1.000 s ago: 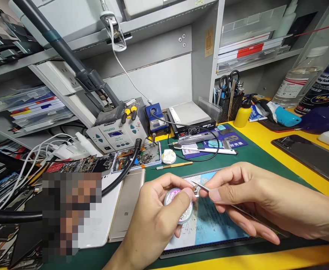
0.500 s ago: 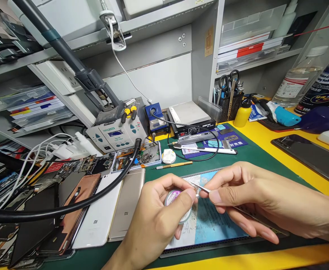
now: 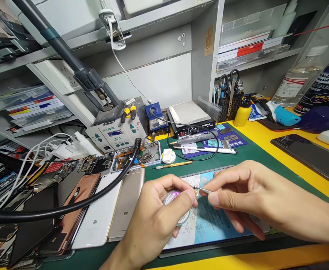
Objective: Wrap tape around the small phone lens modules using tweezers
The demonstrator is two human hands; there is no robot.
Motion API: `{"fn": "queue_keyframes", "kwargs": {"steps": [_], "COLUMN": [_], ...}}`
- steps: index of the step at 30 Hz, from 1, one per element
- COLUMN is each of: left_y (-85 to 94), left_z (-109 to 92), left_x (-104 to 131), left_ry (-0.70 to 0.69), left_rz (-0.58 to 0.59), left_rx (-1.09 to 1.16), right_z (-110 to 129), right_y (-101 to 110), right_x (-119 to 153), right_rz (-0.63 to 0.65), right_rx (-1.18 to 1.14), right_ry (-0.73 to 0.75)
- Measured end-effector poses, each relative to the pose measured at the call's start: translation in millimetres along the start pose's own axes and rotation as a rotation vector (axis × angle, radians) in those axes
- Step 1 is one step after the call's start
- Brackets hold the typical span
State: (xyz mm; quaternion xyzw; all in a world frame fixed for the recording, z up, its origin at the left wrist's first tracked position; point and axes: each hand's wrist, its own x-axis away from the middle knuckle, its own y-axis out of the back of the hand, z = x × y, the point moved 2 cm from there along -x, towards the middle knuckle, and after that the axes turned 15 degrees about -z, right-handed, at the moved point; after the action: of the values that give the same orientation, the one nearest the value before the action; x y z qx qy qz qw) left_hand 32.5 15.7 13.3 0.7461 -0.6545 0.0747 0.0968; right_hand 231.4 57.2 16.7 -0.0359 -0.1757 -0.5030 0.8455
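My left hand (image 3: 160,215) is closed around a small round spool (image 3: 168,198) with a purple and white label. Between its thumb and forefinger sticks out a short, copper-coloured end (image 3: 195,190), probably desoldering braid. My right hand (image 3: 246,195) pinches a thin pointed metal tool, apparently tweezers (image 3: 201,189); their tip meets or nearly meets that end. Most of the tool is hidden by the fingers. Both hands are above a white and blue printed board (image 3: 218,221) lying on the green mat (image 3: 271,168).
Phone backs (image 3: 125,210) and circuit boards crowd the left side, crossed by a thick black hose (image 3: 97,202). Behind stand a grey soldering station (image 3: 118,131) and a flat hotplate-like device (image 3: 192,116). A brass-handled pick (image 3: 178,165) lies ahead; a dark phone (image 3: 311,155) rests at right.
The right hand has shifted and turned slightly, its lower fingers curling inward. The metal tool lies at a flatter angle near the copper-coloured end. The left hand has barely moved.
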Motion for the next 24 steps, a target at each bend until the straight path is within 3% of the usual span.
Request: {"fn": "queue_keyframes", "kwargs": {"steps": [7, 15, 24], "left_y": [0.1, 0.3, 1.1], "left_z": [1.0, 0.5, 0.4], "left_x": [-0.1, -0.4, 0.3], "left_ry": [0.005, 0.010, -0.022], "left_rz": [0.008, 0.003, -0.031], "left_rx": [0.002, 0.003, -0.039], "right_z": [5.9, 10.8, -12.0], "right_y": [-5.6, -2.6, -1.5], "right_x": [1.9, -4.6, -3.3], "right_rz": [-0.160, -0.099, -0.055], "right_rx": [0.090, -0.010, 0.025], "right_ry": [0.244, 0.155, 0.027]}}
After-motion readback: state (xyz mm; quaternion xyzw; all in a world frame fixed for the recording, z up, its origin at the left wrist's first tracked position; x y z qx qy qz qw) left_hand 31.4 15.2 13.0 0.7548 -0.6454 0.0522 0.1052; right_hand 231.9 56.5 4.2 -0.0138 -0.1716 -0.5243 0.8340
